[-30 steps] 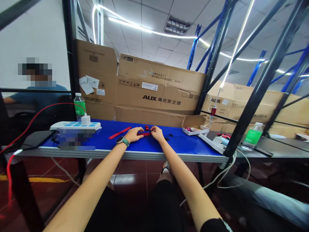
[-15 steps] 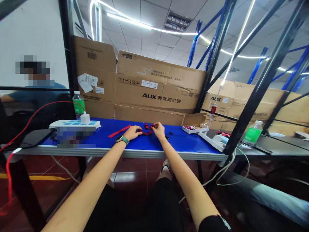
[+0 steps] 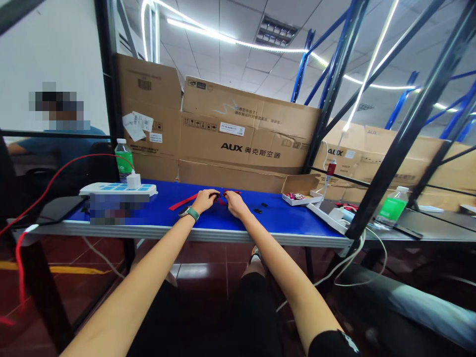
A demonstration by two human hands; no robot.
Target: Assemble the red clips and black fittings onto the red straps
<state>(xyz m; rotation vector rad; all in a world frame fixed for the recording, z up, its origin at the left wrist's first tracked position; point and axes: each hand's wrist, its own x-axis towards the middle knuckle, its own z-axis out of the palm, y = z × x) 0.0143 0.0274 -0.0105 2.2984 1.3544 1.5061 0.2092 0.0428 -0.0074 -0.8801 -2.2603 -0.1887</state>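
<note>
Closing together since a moment ago, the left hand [image 3: 204, 201] and right hand [image 3: 235, 204] are curling nearly shut, pinching a red strap [image 3: 183, 201] mid-counter [image 3: 290, 218], seemingly gripping both sides to steady it.

A red strap bit [image 3: 225, 196] is mostly hidden under the hands. L hand [image 3: 204, 201] and R hand [image 3: 236, 204] cover it, so can't tell how it's held or what's on it. Pixelated block [image 3: 119, 209] on the blue table [image 3: 297, 223] is unreadable. Small black pieces [image 3: 258, 210] too tiny to ID, same w/ colored bits [image 3: 293, 197] in the open box [image 3: 297, 184]. Seated person [image 3: 55, 144] pixelated above shoulders. Black shorts [image 3: 253, 317] run off bottom edge.
</note>
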